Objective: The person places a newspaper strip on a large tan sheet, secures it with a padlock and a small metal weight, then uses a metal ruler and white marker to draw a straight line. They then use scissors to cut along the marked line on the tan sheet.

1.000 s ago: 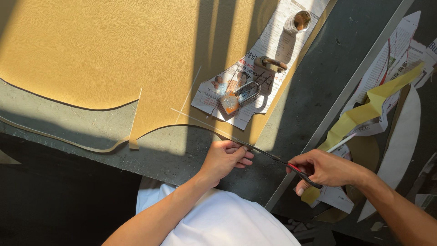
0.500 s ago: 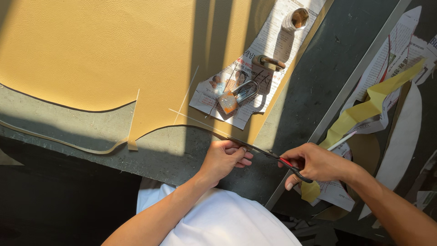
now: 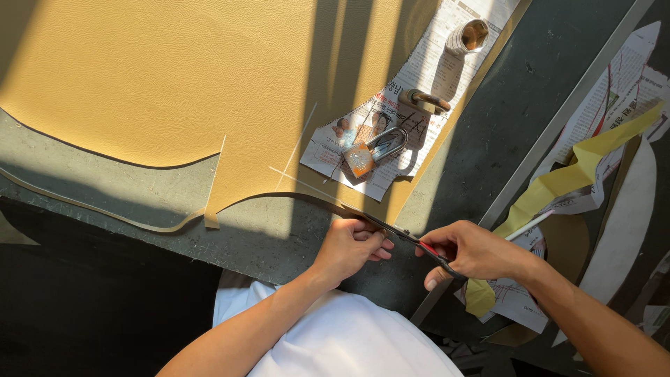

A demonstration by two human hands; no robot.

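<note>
Head view: scissors (image 3: 398, 234) between both hands, cutting leather (image 3: 174, 84).

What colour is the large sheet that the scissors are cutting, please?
The sheet is mustard yellow with a fine grain, seen in the head view.

Both forearms bare, reaching forward from the white-shirted chest. Left hand (image 3: 352, 246) curled loosely, knuckles up, fingers folded, just left of the long thin black-and-red scissors (image 3: 412, 242). Right hand (image 3: 474, 251) closed around the scissors' handles, wrist angled inward.
</note>
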